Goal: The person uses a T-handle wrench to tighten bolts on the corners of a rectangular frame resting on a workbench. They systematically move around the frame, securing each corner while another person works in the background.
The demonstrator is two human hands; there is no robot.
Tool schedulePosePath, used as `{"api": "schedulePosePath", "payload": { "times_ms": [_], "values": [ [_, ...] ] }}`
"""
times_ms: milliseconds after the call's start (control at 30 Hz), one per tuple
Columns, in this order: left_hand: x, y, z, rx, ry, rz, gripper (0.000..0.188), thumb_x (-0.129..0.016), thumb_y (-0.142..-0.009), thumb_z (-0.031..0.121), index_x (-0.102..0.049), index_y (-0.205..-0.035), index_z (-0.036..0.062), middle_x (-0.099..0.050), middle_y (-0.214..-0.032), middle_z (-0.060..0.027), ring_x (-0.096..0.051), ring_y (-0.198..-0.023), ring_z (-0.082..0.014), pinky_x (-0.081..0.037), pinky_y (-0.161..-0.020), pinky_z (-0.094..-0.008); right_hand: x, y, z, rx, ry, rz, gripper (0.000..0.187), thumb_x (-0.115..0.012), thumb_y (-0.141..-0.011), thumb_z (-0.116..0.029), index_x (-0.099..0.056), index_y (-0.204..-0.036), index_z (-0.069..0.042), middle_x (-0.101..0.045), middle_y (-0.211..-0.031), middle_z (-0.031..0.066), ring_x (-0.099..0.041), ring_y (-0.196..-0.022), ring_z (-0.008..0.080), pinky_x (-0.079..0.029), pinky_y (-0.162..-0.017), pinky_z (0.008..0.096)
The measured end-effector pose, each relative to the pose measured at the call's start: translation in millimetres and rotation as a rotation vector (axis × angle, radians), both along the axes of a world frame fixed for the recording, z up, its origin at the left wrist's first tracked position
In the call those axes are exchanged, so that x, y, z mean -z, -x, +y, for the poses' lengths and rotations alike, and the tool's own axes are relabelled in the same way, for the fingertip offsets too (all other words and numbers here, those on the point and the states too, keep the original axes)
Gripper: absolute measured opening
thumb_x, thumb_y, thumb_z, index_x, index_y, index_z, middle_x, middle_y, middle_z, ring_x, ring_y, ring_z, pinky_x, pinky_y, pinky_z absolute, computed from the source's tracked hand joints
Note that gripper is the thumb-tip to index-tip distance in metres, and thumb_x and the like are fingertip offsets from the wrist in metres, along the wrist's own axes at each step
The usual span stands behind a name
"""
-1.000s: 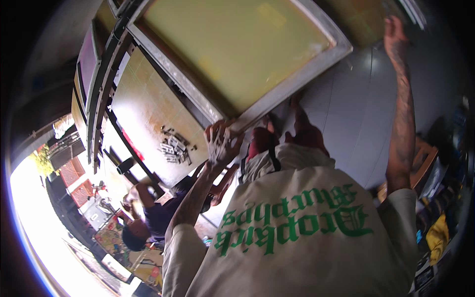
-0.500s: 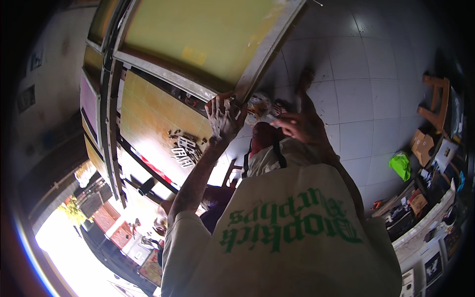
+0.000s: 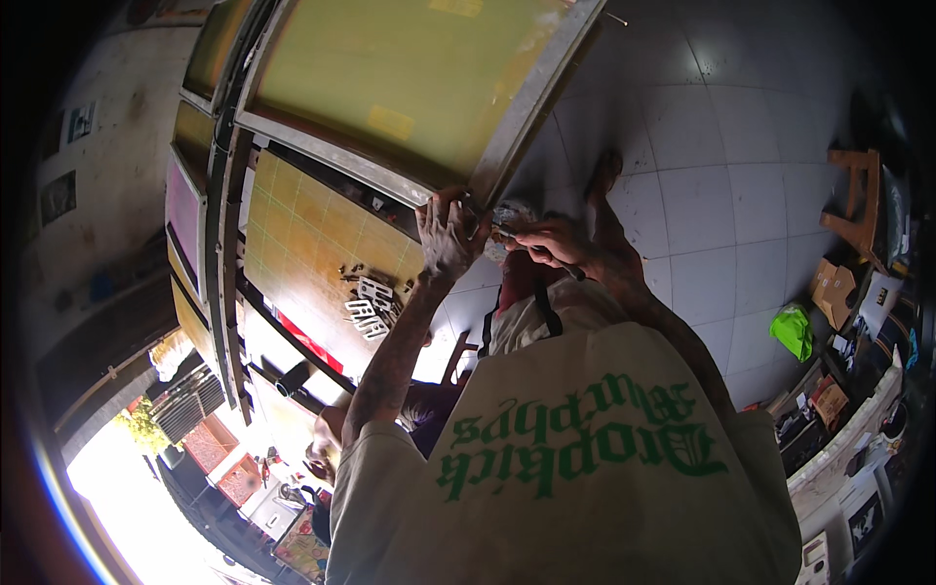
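Note:
A large screen-printing frame (image 3: 336, 160) with a metal rim and yellow-green mesh stands tilted up at the top of the head view. My left hand (image 3: 451, 237) has its fingers bent over the frame's near corner and grips it. Just to the right, my right hand (image 3: 558, 244) is closed around a slim, rod-like tool (image 3: 504, 231), with its dark end pointing at that corner. The tool's exact kind is too small and dark to tell. Below the corner, a clear plastic-looking container (image 3: 515, 211) is partly hidden by my right hand.
Left of my arm, a yellowish gridded board (image 3: 312, 219) carries white cut-out letter pieces (image 3: 370, 307). More framed screens (image 3: 185, 214) line a rail further left. A wooden stool (image 3: 858, 210), a cardboard box (image 3: 832, 286) and a green bag (image 3: 792, 331) are at right. Another person (image 3: 327, 444) is at lower left.
My right hand has moved left, close to the frame's corner, and the tool in it now shows. My left hand stays on the corner. The whole view has shifted slightly.

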State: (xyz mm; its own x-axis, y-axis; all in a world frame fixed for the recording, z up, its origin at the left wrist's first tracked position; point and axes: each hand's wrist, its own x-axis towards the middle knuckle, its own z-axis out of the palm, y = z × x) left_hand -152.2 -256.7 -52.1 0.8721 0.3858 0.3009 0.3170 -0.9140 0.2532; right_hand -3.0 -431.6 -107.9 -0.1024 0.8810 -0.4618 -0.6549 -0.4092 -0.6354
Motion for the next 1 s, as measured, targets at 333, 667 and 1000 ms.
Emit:
{"api": "schedulePosePath", "payload": {
  "times_ms": [333, 667, 1000],
  "values": [
    [-3, -2, -5, -0.051, 0.045, -0.003, 0.040, -0.079, -0.080, 0.025, -0.059, -0.109, 0.0072, -0.057, -0.116, -0.0080, -0.056, -0.104, -0.0261, -0.036, -0.088, -0.0440, -12, -2, -33, 0.118, -0.180, -0.561, 0.018, -0.064, -0.095, -0.010, -0.055, -0.110, -0.003, -0.058, -0.083, 0.0049, -0.052, -0.064, 0.0101, -0.042, -0.055, 0.0262],
    [2, -2, -6, -0.037, 0.005, -0.098, 0.035, -0.080, -0.077, 0.024, -0.061, -0.102, 0.0089, -0.058, -0.115, -0.0085, -0.056, -0.109, -0.0257, -0.032, -0.103, -0.0520, 4, -9, -86, 0.336, 0.258, -0.079, 0.038, -0.066, -0.089, 0.000, -0.042, -0.116, -0.009, -0.061, -0.095, 0.0085, -0.054, -0.069, 0.0122, -0.042, -0.057, 0.0275],
    [1, -2, -5, -0.014, 0.032, -0.106, 0.033, -0.083, -0.075, 0.022, -0.056, -0.089, 0.0101, -0.059, -0.116, -0.0093, -0.056, -0.109, -0.0264, -0.031, -0.107, -0.0549, -23, 45, -41, 0.729, 0.270, 0.309, 0.018, -0.064, -0.092, 0.000, -0.054, -0.106, -0.005, -0.055, -0.087, 0.0020, -0.053, -0.066, 0.0117, -0.041, -0.055, 0.0277]
  ]
}}
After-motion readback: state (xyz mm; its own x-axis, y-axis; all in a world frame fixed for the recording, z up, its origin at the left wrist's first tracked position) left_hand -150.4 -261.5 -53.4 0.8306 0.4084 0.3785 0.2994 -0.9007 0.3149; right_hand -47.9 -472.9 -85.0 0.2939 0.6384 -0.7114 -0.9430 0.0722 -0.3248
